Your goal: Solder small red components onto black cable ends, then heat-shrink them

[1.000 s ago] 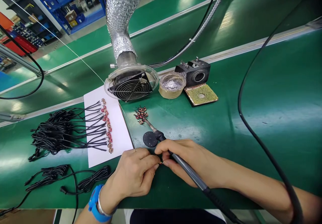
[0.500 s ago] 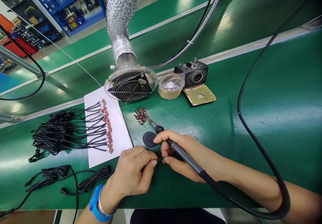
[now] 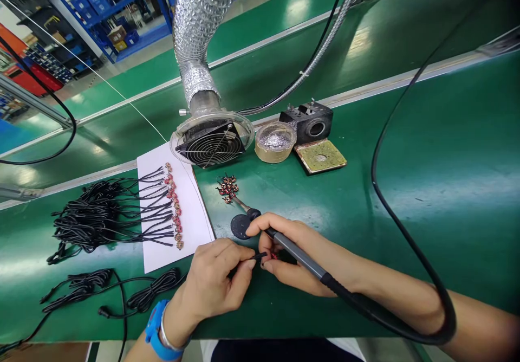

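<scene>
My left hand [image 3: 219,278] pinches a black cable [image 3: 260,256] near its end, which points to the right. In my right hand [image 3: 311,240] lies a soldering iron [image 3: 299,257], its metal tip directed up and left at a small pile of red-and-copper ring-shaped parts [image 3: 228,188]. A small red part [image 3: 274,255] shows between the thumb and fingers of the same hand, partly hidden by them. The cable end is right beside it; whether they touch I cannot tell. Just past my right fingertips is a black round disc [image 3: 240,226].
Bundled black cables [image 3: 87,215] with red parts lie across white paper [image 3: 156,259] at the left. More coiled cables [image 3: 154,289] rest nearer me. A fume extractor [image 3: 213,142] hangs above the bench. Behind stand a tape roll [image 3: 273,155], an iron holder [image 3: 309,123] and a sponge tray [image 3: 320,157].
My right thumb and fingers have parted slightly from the cable end, and the red part now shows between them. The soldering iron's cord has shifted a little to the left.
</scene>
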The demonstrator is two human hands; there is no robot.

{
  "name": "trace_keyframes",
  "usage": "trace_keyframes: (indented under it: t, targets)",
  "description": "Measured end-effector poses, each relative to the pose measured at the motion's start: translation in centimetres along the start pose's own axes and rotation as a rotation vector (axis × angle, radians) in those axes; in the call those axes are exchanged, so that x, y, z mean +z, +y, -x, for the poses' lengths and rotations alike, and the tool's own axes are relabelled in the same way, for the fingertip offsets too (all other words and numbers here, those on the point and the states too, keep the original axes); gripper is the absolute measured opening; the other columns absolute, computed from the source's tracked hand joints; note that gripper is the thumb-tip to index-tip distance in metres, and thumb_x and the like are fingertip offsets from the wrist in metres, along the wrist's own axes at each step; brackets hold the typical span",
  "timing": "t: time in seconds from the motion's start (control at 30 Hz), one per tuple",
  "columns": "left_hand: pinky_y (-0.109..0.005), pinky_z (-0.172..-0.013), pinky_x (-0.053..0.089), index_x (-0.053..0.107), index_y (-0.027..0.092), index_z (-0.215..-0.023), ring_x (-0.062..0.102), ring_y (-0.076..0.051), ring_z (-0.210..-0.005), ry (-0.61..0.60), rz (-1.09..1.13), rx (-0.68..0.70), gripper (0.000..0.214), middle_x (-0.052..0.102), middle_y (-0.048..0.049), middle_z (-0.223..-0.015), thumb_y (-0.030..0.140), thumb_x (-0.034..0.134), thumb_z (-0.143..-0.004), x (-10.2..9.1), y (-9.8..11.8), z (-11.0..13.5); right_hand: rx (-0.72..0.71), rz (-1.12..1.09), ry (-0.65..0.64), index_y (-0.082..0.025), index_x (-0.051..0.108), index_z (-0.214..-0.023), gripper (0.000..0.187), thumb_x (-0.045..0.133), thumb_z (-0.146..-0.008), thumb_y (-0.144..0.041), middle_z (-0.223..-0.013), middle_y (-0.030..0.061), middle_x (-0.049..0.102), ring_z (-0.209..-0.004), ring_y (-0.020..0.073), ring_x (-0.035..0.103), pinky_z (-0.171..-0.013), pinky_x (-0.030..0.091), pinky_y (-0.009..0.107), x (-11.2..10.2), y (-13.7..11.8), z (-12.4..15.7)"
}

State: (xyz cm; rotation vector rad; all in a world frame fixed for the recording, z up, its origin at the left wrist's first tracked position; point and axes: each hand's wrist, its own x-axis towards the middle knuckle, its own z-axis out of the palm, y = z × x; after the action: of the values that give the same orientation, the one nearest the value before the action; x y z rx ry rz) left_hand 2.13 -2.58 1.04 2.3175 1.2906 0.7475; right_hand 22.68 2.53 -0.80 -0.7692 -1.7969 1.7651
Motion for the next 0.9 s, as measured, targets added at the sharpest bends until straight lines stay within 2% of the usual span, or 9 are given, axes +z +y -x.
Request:
trace_keyframes:
  t: [0.2, 0.37, 0.63, 0.73, 0.9]
  targets:
    - [-0.024, -0.056, 0.046, 0.06, 0.019, -0.095, 0.062, -0.014, -0.059, 0.075, -0.006, 0.02, 0.017, 0.07, -0.0046, -0.074, 0.009, 0.061, -0.081, 0.2, 0.0, 0.0, -0.021, -0.081, 0.044, -0.022, 0.045, -0.114, 0.038, 0.059, -0.08, -0.012, -0.083, -0.0034, 0.056, -0.067, 0.0082, 0.054, -0.061, 0.046, 0.02, 0.5, 0.5, -0.2]
    - [-0.025, -0.058, 0.048, 0.059, 0.019, -0.096, 0.064, -0.015, -0.062, 0.089, -0.03, 0.02, 0.019, 0.07, -0.0045, -0.076, 0.009, 0.062, -0.081, 0.4, -0.1, 0.3, -0.032, -0.107, 0.077, -0.022, 0.046, -0.115, 0.036, 0.059, -0.083, -0.014, -0.082, -0.0032, 0.057, -0.066, 0.0084, 0.055, -0.061, 0.046, 0.021, 0.8, 0.6, -0.3]
    - [-0.027, -0.059, 0.051, 0.059, 0.019, -0.098, 0.066, -0.016, -0.064, 0.042, -0.156, 0.063, 0.016, 0.071, -0.0042, -0.076, 0.011, 0.06, -0.085, 0.8, -0.3, 0.7, -0.096, 0.078, 0.148, -0.024, 0.045, -0.117, 0.038, 0.057, -0.083, -0.012, -0.081, -0.004, 0.062, -0.062, 0.0076, 0.058, -0.06, 0.047, 0.021, 1.1, 0.5, 0.1]
    - [-0.026, -0.06, 0.052, 0.06, 0.019, -0.098, 0.066, -0.015, -0.065, 0.075, -0.166, 0.081, 0.014, 0.071, -0.0036, -0.077, 0.013, 0.061, -0.086, 0.9, -0.3, 0.8, -0.1, 0.118, 0.155, -0.025, 0.045, -0.117, 0.037, 0.057, -0.084, -0.012, -0.081, -0.0043, 0.062, -0.06, 0.0071, 0.059, -0.06, 0.048, 0.02, 1.0, 0.5, 0.1]
    - [-0.025, -0.062, 0.053, 0.06, 0.018, -0.1, 0.066, -0.014, -0.067, 0.117, -0.108, 0.062, 0.015, 0.072, -0.0036, -0.081, 0.012, 0.062, -0.086, 1.1, -0.4, 0.5, -0.15, 0.076, 0.18, -0.028, 0.042, -0.123, 0.046, 0.057, -0.083, -0.009, -0.093, -0.0012, 0.061, -0.078, 0.0101, 0.064, -0.073, 0.054, 0.024, 0.7, 0.8, 0.2]
